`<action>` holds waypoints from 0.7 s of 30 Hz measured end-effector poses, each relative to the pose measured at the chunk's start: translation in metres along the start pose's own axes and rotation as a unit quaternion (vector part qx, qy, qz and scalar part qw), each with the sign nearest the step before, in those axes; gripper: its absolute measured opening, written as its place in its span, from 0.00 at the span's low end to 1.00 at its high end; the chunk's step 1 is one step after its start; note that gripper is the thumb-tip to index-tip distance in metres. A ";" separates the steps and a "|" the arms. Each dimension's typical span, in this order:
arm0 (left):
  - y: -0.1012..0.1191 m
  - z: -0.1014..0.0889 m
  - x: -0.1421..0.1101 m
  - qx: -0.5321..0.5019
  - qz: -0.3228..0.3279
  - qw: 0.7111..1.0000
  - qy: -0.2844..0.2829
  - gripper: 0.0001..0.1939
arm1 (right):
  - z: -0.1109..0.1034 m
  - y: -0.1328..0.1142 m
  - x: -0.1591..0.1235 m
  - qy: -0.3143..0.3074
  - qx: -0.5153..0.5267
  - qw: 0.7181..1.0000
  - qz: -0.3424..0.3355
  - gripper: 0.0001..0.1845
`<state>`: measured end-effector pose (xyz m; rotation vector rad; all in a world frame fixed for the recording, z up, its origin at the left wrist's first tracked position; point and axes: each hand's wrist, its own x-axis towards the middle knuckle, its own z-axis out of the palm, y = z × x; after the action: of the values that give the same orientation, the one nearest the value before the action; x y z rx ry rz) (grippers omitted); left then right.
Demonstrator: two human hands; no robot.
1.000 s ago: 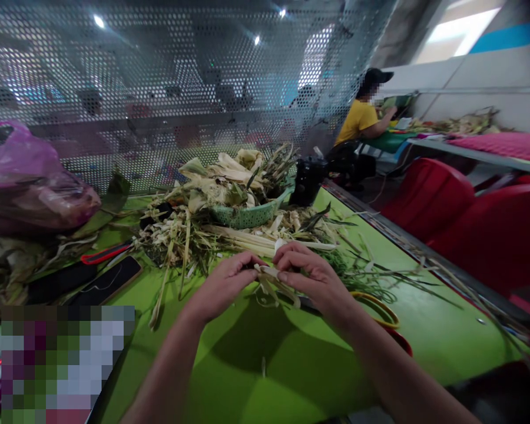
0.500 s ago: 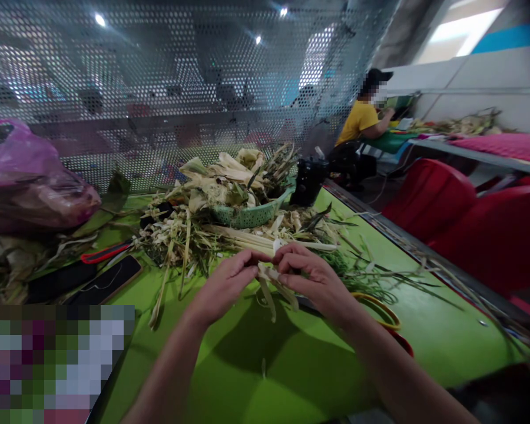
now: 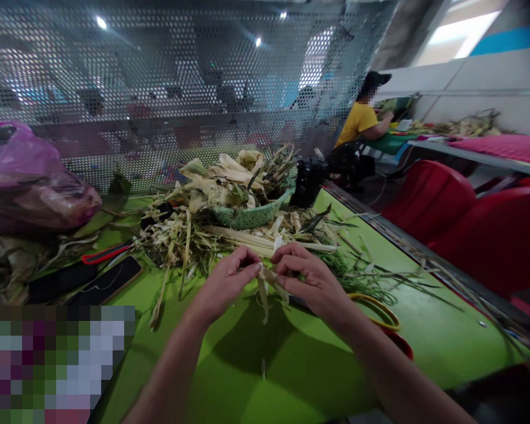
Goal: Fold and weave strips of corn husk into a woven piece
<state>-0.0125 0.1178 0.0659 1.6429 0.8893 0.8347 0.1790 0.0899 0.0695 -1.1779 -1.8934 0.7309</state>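
Between my two hands is a pale strip of dried husk (image 3: 264,294), its loose ends hanging down over the green table (image 3: 309,371). My left hand (image 3: 232,280) pinches one part of it between thumb and fingers. Curled fingers of my right hand (image 3: 311,277) grip the other part, and a white tip shows above the index finger. Scissors with yellow and red handles (image 3: 386,321) lie by my right wrist, their blades partly hidden under the hand. Beyond my fingers lie long pale stalks (image 3: 242,238).
A green basket (image 3: 247,217) heaped with dried husks stands at the back, beside a black container (image 3: 309,179). To the left are a phone (image 3: 108,282), a red-and-black cutter (image 3: 106,252) and a pink plastic bag (image 3: 30,176). A person in yellow (image 3: 357,123) sits far right, past red chairs (image 3: 428,194).
The hanging husk ends have shifted and now fall straighter down. My left fingers have bent more and moved slightly; my right hand stays nearly in place.
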 end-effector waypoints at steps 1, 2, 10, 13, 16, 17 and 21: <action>0.001 0.000 0.000 0.002 0.001 1.000 -0.001 0.06 | 0.000 0.000 0.000 0.003 -0.001 1.000 0.000 0.07; 0.001 0.000 0.000 0.003 0.003 1.000 0.000 0.06 | 0.001 0.000 0.000 0.010 -0.001 1.000 0.000 0.08; -0.004 0.004 0.003 0.043 -0.019 0.998 0.049 0.07 | 0.002 -0.001 -0.002 0.018 -0.001 1.000 -0.001 0.07; -0.007 0.005 0.004 0.024 -0.033 0.996 0.073 0.08 | 0.002 0.000 -0.002 0.023 0.005 1.000 -0.007 0.07; -0.009 0.005 0.005 -0.004 -0.036 0.996 0.084 0.08 | 0.002 0.001 -0.001 0.031 0.004 0.999 -0.013 0.07; -0.009 0.005 0.005 -0.009 -0.033 0.996 0.082 0.08 | 0.002 0.001 -0.001 0.031 0.002 0.999 -0.014 0.07; -0.007 0.005 0.005 -0.025 -0.020 0.997 0.064 0.07 | 0.003 0.002 0.000 0.025 -0.013 0.999 -0.016 0.07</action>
<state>-0.0067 0.1207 0.0579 1.5371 0.9795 0.9347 0.1773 0.0905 0.0664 -1.1684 -1.8804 0.6557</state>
